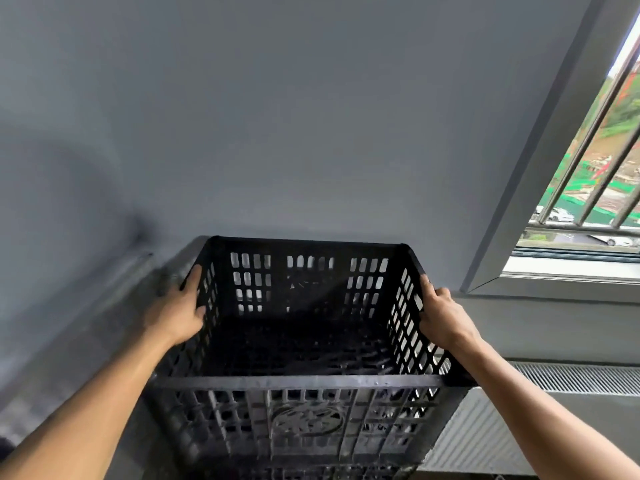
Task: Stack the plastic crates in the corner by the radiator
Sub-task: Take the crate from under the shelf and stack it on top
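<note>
A person stands close to the corner with a black plastic crate [304, 341] held out in front, one hand on each side wall. The left hand [178, 311] grasps the crate's left rim, thumb lying along the top edge and fingers curled over the slotted wall; the right hand [441, 313] does the same on the right rim, its fingers wrapped down the outside. The crate is empty, open side up and roughly level, its far wall near the grey wall [277, 116] and its right side just beside the radiator [512, 420] under the window [588, 202]. Beneath its bottom edge, at the lower border of the view, there seems to be more black lattice [311, 472], most likely another crate already in place, though I cannot tell whether the two are touching. To my eye this is the placing step, the crate being set onto the stack. The next move calls for lining up the four corners with whatever sits below, lowering it evenly with both hands, and letting go only once it sits flat
</note>
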Demonstrator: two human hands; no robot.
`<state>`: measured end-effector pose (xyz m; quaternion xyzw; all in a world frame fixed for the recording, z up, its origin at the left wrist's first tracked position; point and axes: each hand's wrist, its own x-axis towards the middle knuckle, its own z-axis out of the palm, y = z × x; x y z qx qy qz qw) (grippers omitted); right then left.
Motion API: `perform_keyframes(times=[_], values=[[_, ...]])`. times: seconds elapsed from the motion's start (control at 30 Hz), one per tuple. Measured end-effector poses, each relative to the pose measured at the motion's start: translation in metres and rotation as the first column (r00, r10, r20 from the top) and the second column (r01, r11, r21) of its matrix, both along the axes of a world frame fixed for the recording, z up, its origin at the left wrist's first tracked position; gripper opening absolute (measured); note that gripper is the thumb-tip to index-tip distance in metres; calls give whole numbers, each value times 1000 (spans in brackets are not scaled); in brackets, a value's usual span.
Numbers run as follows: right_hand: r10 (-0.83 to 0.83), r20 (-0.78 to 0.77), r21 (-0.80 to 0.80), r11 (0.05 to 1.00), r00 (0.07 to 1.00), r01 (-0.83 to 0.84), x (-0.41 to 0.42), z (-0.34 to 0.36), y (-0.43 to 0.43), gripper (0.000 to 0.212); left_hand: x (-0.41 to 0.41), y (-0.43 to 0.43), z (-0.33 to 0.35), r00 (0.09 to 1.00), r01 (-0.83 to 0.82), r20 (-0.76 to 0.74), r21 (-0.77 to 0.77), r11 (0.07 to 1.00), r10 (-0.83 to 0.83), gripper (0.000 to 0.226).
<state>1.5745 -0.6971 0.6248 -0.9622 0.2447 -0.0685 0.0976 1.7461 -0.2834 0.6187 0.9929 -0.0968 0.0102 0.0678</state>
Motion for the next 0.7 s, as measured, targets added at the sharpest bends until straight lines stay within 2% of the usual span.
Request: perform_keyframes(times=[0.13,0.23,0.33,0.5,0.6,0.7], values=[[-23,9,44,999,1000,23,-5,9,5,83,-14,0,9,999,-13,-52,-38,999,11,86],[-37,10,29,999,999,37,-9,11,9,80,-25,-5,15,997,-27,-74,44,999,30,91],[-39,7,42,998,999,38,-10,15,11,80,-36,-7,16,993,-37,-108,51,998,43,94],[-2,-83,58,998,997,6,-12,21,11,78,-53,-4,21,985,-40,-167,5,999,40,92],[12,-87,25,1000,996,-10,-16,23,15,63,-67,-11,23,995,-12,-102,7,1000,13,89],[62,-81,-44,997,995,-66,-23,22,21,56,-79,-18,22,997,54,46,-1,999,-54,82]])
